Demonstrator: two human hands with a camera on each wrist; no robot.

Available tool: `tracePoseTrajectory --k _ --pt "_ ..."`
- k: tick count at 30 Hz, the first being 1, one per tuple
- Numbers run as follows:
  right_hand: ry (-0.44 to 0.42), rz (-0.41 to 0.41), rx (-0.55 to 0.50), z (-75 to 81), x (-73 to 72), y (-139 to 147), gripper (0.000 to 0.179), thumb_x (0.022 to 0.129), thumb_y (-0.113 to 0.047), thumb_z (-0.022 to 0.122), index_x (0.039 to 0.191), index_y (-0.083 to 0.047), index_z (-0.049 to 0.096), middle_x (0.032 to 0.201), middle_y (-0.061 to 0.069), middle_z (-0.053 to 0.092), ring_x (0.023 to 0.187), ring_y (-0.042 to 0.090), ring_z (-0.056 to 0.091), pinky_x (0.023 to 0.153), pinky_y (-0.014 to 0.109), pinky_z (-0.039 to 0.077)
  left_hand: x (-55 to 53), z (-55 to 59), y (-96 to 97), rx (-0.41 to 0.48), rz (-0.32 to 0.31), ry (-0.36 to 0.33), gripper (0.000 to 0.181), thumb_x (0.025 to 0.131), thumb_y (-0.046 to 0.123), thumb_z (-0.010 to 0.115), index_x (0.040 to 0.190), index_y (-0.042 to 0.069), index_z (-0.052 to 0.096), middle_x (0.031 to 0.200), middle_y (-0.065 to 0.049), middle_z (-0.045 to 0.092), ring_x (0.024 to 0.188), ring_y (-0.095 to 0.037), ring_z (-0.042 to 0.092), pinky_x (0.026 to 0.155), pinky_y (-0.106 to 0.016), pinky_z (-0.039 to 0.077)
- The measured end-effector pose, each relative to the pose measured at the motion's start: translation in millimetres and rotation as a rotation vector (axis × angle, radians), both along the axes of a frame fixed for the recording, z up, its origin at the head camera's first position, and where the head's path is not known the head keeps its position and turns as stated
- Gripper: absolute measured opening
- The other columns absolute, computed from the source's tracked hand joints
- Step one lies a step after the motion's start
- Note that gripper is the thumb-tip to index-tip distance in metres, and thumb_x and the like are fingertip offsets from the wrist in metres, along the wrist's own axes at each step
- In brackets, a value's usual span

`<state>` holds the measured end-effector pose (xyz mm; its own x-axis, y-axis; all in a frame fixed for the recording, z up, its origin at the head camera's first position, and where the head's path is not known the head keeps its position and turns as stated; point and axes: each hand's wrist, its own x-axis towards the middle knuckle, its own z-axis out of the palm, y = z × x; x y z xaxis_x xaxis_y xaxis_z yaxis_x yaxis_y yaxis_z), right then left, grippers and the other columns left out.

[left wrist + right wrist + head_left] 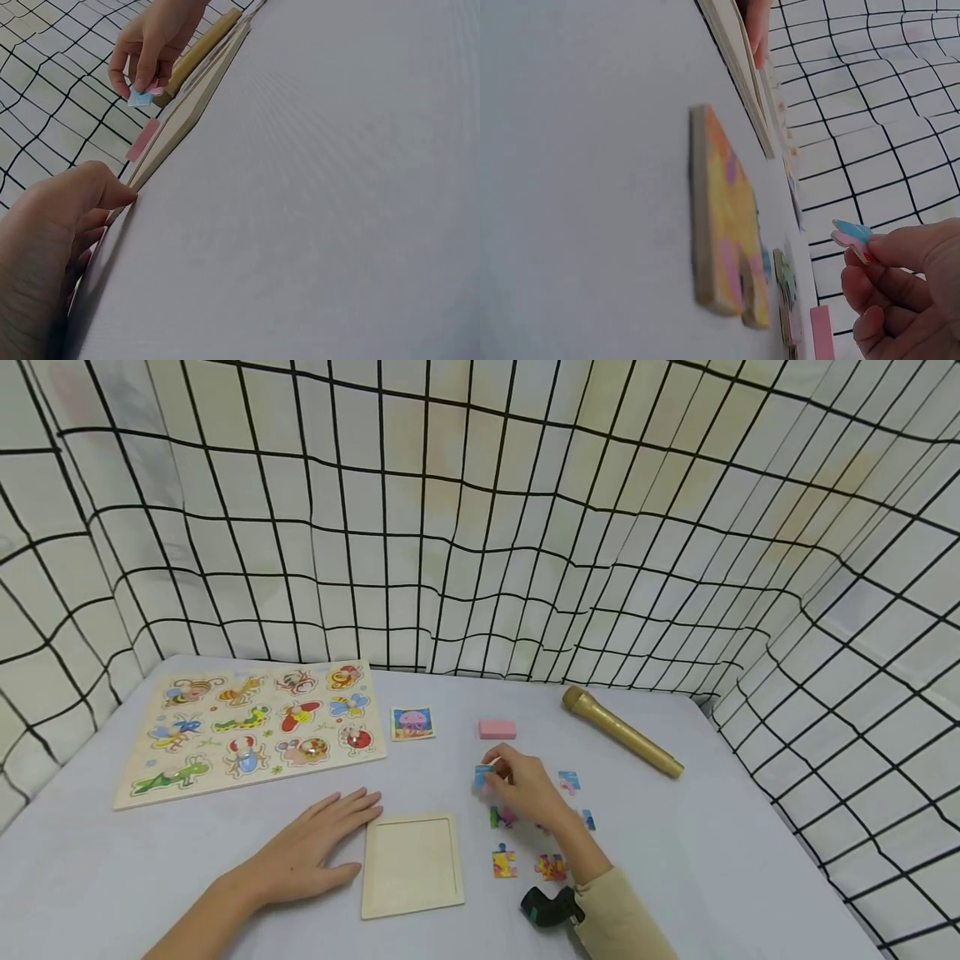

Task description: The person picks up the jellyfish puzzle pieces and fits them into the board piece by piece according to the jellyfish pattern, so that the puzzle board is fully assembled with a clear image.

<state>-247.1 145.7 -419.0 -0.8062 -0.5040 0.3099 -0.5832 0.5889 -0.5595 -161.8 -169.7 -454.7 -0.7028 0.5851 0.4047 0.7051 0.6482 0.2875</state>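
Between thumb and fingers, my right hand [528, 789] pinches a small jigsaw piece [853, 234] coloured light blue and pink. It is raised off the table in both wrist views. Several other jigsaw pieces lie around and below that hand, among them a yellow one [504, 862], an orange-red one [552, 867] and a blue-pink one [569, 781]; the hand and forearm partly cover some. My left hand [307, 852] rests on the table with fingers extended, fingertips right by the upper left corner of a square wooden puzzle tray [414, 864]. The tray has a raised rim and no pieces in it.
A wooden insect puzzle board [273, 727] lies at the back left. Beside it is a small square picture card [412, 723]. A pink block [497, 729] and a gold microphone [622, 732] lie farther right. Black netting [480, 527] over white cloth encloses the table's back and sides.
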Motion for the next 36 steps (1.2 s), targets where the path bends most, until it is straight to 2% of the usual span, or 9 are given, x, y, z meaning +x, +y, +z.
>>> tracePoseTrajectory --k 5,11,15,18,21,28,36 --pt "-0.03 0.026 -0.004 3.6 8.3 -12.4 0.016 0.088 -0.008 0.061 0.103 -0.009 0.056 0.074 -0.004 0.058 0.059 0.007 0.046 0.052 0.02 0.042 2.0 3.3 -0.9 -0.017 0.02 -0.054 0.073 0.07 0.033 0.072 0.13 -0.001 0.048 0.137 -0.011 0.045 0.127 -0.029 0.038 0.106 -0.015 0.002" --pt "-0.026 0.087 -0.007 2.5 16.3 -25.1 0.014 0.088 -0.008 0.059 0.102 -0.009 0.056 0.072 -0.004 0.056 0.057 0.006 0.043 0.05 0.018 0.039 12.6 7.7 -1.6 -0.049 0.053 -0.169 0.077 0.07 0.033 0.07 0.133 -0.002 0.044 0.141 -0.011 0.039 0.13 -0.029 0.033 0.104 -0.012 -0.005" --pt "-0.07 0.102 -0.009 4.3 21.7 -31.6 0.014 0.088 -0.007 0.06 0.101 -0.009 0.056 0.073 -0.004 0.056 0.059 0.005 0.045 0.051 0.017 0.041 19.8 8.9 4.5 -0.095 0.082 -0.219 0.097 0.069 0.06 0.065 0.137 -0.004 0.037 0.145 -0.013 0.032 0.133 -0.031 0.026 0.103 -0.014 -0.01" --pt "-0.1 0.127 -0.016 5.5 25.7 -36.4 0.014 0.088 -0.006 0.06 0.101 -0.008 0.056 0.074 -0.003 0.058 0.06 0.005 0.045 0.05 0.017 0.04 23.4 9.1 9.8 -0.123 0.109 -0.2 0.115 0.061 0.078 0.057 0.138 -0.005 0.035 0.145 -0.015 0.03 0.133 -0.032 0.025 0.104 -0.017 -0.012" --pt "-0.104 0.145 -0.029 5.7 29.4 -41.3 0.014 0.087 -0.006 0.061 0.101 -0.008 0.057 0.074 -0.003 0.059 0.059 0.004 0.045 0.049 0.016 0.04 25.1 8.4 13.2 -0.124 0.132 -0.171 0.121 0.056 0.083 0.054 0.137 -0.005 0.035 0.145 -0.015 0.032 0.133 -0.031 0.026 0.104 -0.019 -0.011" --pt "-0.157 0.128 -0.082 2.5 36.2 -53.2 0.013 0.087 -0.007 0.062 0.099 -0.01 0.058 0.073 -0.006 0.057 0.059 0.003 0.046 0.05 0.016 0.041 21.4 4.6 14.7 -0.143 0.152 -0.138 0.115 0.062 0.082 0.051 0.139 -0.001 0.033 0.146 -0.01 0.031 0.134 -0.026 0.026 0.106 -0.021 -0.008" --pt "-0.185 0.108 -0.092 -4.8 42.0 -67.8 0.012 0.087 -0.008 0.062 0.098 -0.011 0.059 0.075 -0.005 0.06 0.065 0.002 0.05 0.053 0.014 0.043 18.4 1.1 15.5 -0.14 0.161 -0.084 0.108 0.067 0.079 0.049 0.14 0.001 0.034 0.145 -0.008 0.033 0.133 -0.024 0.027 0.105 -0.039 0.012"
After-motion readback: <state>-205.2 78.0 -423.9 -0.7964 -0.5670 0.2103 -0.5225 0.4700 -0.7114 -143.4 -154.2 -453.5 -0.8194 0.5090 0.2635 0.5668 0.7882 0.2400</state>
